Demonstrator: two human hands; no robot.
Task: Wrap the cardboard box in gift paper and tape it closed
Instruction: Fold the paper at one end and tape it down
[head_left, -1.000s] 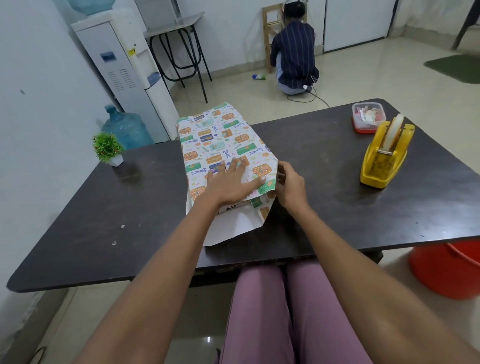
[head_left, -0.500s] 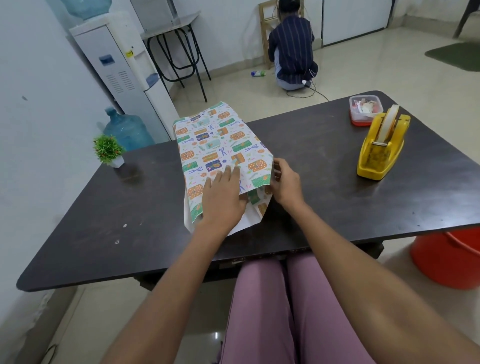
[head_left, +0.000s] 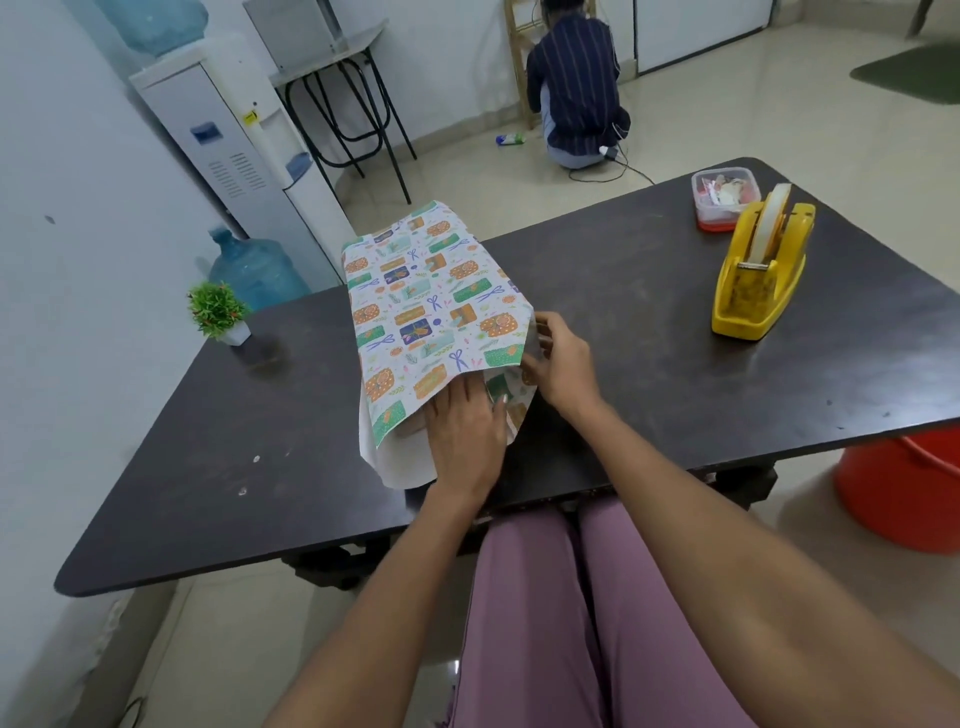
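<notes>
The box lies lengthwise on the dark table (head_left: 649, 322), hidden under patterned gift paper (head_left: 426, 301). The paper's white underside sticks out at the near end. My left hand (head_left: 462, 441) lies flat against that near end, fingers straight and tucked under the overhanging top flap. My right hand (head_left: 561, 364) is at the package's near right corner, its curled fingers pinching the paper's side fold. A yellow tape dispenser (head_left: 758, 275) stands to the right, apart from both hands.
A clear plastic container (head_left: 724, 200) sits behind the dispenser and a small potted plant (head_left: 218, 312) at the table's left. A red bucket (head_left: 904, 493) stands on the floor at right. Beyond the table are a water dispenser (head_left: 234, 156) and a crouching person (head_left: 576, 88).
My left hand slid from the package's top down to its near end, fingers going under the top flap. My right hand stayed at the right corner.
</notes>
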